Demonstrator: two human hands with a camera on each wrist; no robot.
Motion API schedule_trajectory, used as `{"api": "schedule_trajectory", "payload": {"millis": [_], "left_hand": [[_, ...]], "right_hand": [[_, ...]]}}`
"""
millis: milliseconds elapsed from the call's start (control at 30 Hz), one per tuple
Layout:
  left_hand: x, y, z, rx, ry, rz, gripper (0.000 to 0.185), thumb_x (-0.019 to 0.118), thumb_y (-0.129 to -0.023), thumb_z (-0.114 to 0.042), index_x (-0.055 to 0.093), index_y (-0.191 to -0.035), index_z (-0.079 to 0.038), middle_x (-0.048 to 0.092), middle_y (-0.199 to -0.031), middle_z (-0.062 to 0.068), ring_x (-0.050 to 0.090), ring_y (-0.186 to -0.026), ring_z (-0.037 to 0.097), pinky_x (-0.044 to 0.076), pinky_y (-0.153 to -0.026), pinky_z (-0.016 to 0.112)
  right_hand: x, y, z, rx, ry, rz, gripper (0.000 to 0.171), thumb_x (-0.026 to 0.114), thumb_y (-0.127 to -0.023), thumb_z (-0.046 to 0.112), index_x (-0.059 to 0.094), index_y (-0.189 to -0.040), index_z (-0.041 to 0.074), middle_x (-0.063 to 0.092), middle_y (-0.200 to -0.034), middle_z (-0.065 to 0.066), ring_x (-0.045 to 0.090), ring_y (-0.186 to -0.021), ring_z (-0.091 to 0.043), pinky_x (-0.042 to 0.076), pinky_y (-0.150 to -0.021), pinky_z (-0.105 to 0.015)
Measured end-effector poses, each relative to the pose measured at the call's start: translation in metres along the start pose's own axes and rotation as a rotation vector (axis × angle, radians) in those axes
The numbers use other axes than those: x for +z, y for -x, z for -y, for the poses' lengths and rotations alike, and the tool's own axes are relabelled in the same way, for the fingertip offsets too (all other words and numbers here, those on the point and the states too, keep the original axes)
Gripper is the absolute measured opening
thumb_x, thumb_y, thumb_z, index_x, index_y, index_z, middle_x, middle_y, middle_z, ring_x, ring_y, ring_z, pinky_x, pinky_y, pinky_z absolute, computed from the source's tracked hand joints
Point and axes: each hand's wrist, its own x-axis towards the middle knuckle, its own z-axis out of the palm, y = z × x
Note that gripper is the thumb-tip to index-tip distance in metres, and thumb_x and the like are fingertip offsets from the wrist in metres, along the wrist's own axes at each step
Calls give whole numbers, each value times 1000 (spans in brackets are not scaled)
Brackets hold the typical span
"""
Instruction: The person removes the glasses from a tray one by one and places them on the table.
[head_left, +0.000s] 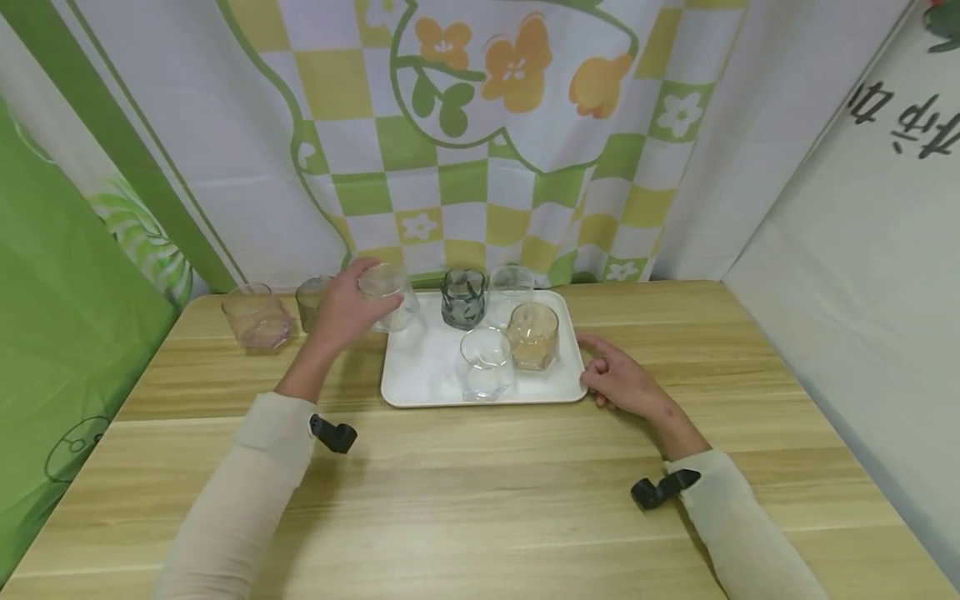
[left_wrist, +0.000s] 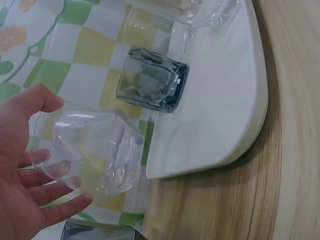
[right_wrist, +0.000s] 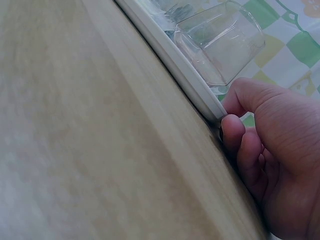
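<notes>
My left hand [head_left: 347, 310] grips a clear glass [head_left: 386, 293] [left_wrist: 92, 155], held in the air over the far left corner of the white tray [head_left: 420, 375] [left_wrist: 220, 100]. On the tray stand a dark grey glass [head_left: 462, 297] [left_wrist: 152, 80], a clear glass [head_left: 511, 291] behind, an amber glass [head_left: 533, 335] and a clear glass [head_left: 486, 363] in front. My right hand [head_left: 621, 382] [right_wrist: 265, 150] rests on the table with its curled fingers against the tray's right edge [right_wrist: 185, 80].
A pinkish glass [head_left: 256, 315] and a brownish glass [head_left: 311, 300] stand on the wooden table [head_left: 480, 492] left of the tray. Patterned cloth hangs close behind, and a white wall panel is on the right.
</notes>
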Motion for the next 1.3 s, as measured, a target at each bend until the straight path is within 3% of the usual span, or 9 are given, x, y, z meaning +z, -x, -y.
{"api": "schedule_trajectory", "payload": {"millis": [533,933,1300], "left_hand": [[-8,-1,14,-16,14,-38,74,78,-89,-30,47,-151,-2,55,-140,27,54,-123,45,44,-101,59],[-10,0,23,-41,-9,-42,78,77,-89,-26,42,-154,-1,45,-151,28,42,-138,47,34,-113,58],[-10,2,33,-80,-59,-6,80,75,-93,-33,38,-157,-3,44,-154,26,40,-139,48,33,-112,62]], "right_hand": [[0,1,-1,-4,15,-1,73,61,-92,4,32,-159,8,59,-74,-9,54,-55,-16,44,-45,-25],[-1,1,0,-1,3,-1,73,61,-93,4,31,-159,7,60,-75,-9,55,-55,-17,45,-46,-25],[-1,0,0,8,3,2,75,62,-92,5,31,-160,8,60,-75,-10,55,-56,-17,44,-45,-25]]}}
